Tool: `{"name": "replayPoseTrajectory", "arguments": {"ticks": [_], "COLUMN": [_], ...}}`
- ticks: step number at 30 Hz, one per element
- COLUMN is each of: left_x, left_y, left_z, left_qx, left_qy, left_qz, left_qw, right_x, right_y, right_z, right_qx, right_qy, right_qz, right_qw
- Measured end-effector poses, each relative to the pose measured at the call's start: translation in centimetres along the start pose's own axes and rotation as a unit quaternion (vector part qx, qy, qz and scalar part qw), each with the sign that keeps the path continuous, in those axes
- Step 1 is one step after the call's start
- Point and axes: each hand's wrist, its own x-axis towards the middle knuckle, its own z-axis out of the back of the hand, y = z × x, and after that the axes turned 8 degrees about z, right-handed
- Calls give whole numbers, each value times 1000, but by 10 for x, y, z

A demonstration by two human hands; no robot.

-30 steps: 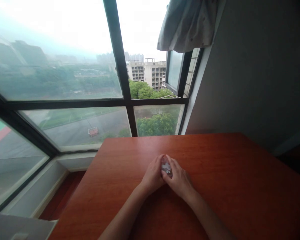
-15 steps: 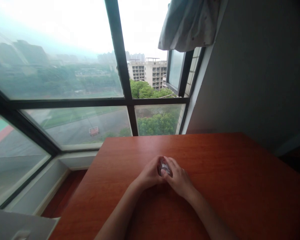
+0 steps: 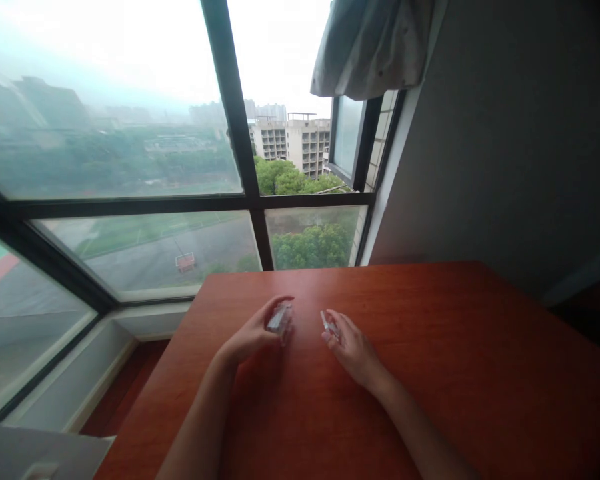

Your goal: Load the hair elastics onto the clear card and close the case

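Note:
Over the middle of the brown wooden table (image 3: 300, 413), my two hands are apart, each with a small thing in it. My left hand (image 3: 253, 333) curls its fingers and thumb round a small, clear-looking boxy piece (image 3: 280, 321), greyish on top and blurred at its right side. In my right hand (image 3: 353, 343), fingers and thumb pinch a thin, pale, clear-looking flat piece (image 3: 331, 325), tilted toward the left. Its lower part is hidden by the fingers. What kind of things the two pieces are, I cannot tell.
Beyond the table's far edge stand large windows with dark frames (image 3: 253, 197). One pane (image 3: 347, 137) is swung outward at the right. A grey curtain (image 3: 373, 53) hangs at the top, next to a dark wall (image 3: 495, 147). A low sill (image 3: 105, 347) runs along the left.
My hands were together round one small thing. Now they are apart: my left hand has moved left with the boxy piece, while my right hand stays about where it was with the flat piece.

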Motion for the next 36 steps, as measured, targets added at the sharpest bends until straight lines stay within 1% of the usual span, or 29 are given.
{"name": "replayPoseTrajectory", "arguments": {"ticks": [2,4,6,9,12,17,20,26,30,33,36], "left_x": [-7,-14,-20,-28,-33,-31,-28,-28,-26,-20,-11], "left_y": [-3,-4,-6,-7,-8,-8,-6,-6,-2,6,12], "left_z": [13,25,36,50,56,52,52,52,54,58,60], "left_qx": [-29,-34,0,41,81,104,104,151,157,181,237], "left_qy": [-32,-88,-145,-183,-198,-198,-205,-227,-249,-251,-270], "left_qz": [6,8,5,13,22,40,21,-4,-18,-17,-42], "left_qw": [999,996,989,982,977,974,973,962,955,951,932], "right_x": [-1,-1,-1,-2,-2,-2,-2,-3,-4,-5,-4], "right_y": [1,1,1,1,1,3,4,4,11,17,19], "right_z": [0,0,0,0,1,2,2,1,-1,-3,-2], "right_qx": [-8,-13,-19,-29,-30,-30,-37,-61,-113,-155,-156], "right_qy": [12,18,17,15,19,30,30,39,69,92,91], "right_qz": [1,1,2,5,3,-1,3,5,3,0,1], "right_qw": [1000,1000,1000,999,999,999,999,997,991,984,984]}}
